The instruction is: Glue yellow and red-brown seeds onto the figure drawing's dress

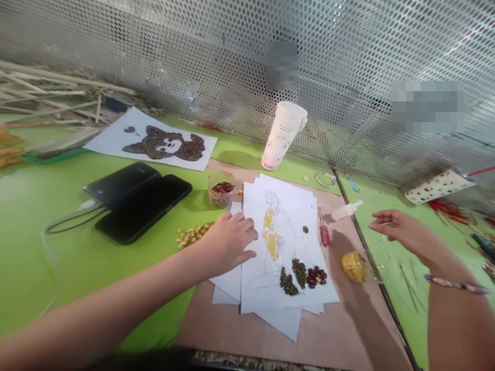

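Note:
A sheet of white paper (292, 281) with a line drawing of a figure lies on a stack of sheets. Yellow fill (273, 234) covers part of the figure; green beans (294, 275) and dark red beans (316, 277) form patches near the bottom. Over the paper's left edge, my left hand (232, 239) hovers open, fingers loosely bent and holding nothing visible. My right hand (398, 229), a bracelet on its wrist, is raised at the right, fingers loosely extended. Nearest to it are a white glue bottle (345, 211) and a bag of yellow grains (355, 266).
Corn kernels (191, 235) and a tub of red beans (221, 189) are at the left, near a phone (143, 211) and power bank (121, 183). A white cup (282, 135), finished bean picture (116, 136) and perforated metal wall (216, 56) stand behind. A red-handled screwdriver (324, 232) lies right.

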Motion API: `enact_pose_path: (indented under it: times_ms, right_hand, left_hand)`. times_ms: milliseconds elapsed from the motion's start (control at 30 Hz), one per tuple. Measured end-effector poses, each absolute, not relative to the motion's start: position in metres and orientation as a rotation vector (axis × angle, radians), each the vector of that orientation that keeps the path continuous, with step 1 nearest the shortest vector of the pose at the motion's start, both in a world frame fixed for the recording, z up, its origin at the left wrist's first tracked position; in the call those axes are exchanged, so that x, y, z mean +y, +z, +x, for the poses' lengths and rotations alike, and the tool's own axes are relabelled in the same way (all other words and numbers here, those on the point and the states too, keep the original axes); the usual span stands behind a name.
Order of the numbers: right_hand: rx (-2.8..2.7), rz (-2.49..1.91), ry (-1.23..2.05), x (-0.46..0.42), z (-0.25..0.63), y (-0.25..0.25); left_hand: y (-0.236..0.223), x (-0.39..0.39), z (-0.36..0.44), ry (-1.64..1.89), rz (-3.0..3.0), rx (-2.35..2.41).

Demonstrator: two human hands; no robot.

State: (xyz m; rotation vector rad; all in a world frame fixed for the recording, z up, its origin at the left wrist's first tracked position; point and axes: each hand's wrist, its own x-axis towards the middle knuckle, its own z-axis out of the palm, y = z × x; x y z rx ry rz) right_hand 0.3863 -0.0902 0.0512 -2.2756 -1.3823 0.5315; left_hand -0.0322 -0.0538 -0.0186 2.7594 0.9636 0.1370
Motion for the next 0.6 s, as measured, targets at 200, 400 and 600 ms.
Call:
enact_pose_path:
  times_ms: [200,400,600]
  right_hand:
    - [-1.424,-2.308,0.589,-0.064,0.403,0.012]
    - [-1.480,-2.270,0.646,-0.047,0.395,0.002]
    - [-1.422,-2.252,0.546,-0.038,0.385,0.001]
  left_hand:
    - [-0.020,-0.056,-0.033,0.164,2.854,0.951]
    - [-0.018,-0.058,-0.029,0.029,2.847,0.961]
    - [-0.017,-0.060,-0.029,-0.022,2.850,0.973]
